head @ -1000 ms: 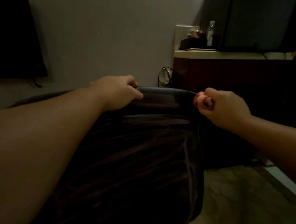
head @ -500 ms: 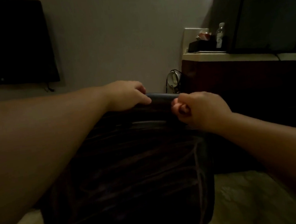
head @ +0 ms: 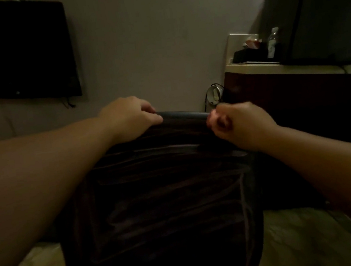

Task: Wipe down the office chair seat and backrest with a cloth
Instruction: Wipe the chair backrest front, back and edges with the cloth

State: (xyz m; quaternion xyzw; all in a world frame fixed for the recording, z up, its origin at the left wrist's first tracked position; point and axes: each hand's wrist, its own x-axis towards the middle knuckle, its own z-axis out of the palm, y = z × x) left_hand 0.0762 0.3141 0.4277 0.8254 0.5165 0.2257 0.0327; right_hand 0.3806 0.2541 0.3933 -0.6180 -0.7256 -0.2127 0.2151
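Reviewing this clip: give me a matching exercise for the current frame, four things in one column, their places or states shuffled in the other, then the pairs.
Things:
1. left hand
2. right hand
3. bottle
4. screen

Places or states:
A. mounted on the wall
B. fist at the backrest's right top corner
C. grips the backrest's top edge
D. stands on the counter

Pairs: 1-C, 2-B, 3-D, 4-A

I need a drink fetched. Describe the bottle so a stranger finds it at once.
Look to the pale-topped dark cabinet in the right corner. The bottle stands upright at its back, beside a dark box. It is the only clear, tall thing there.
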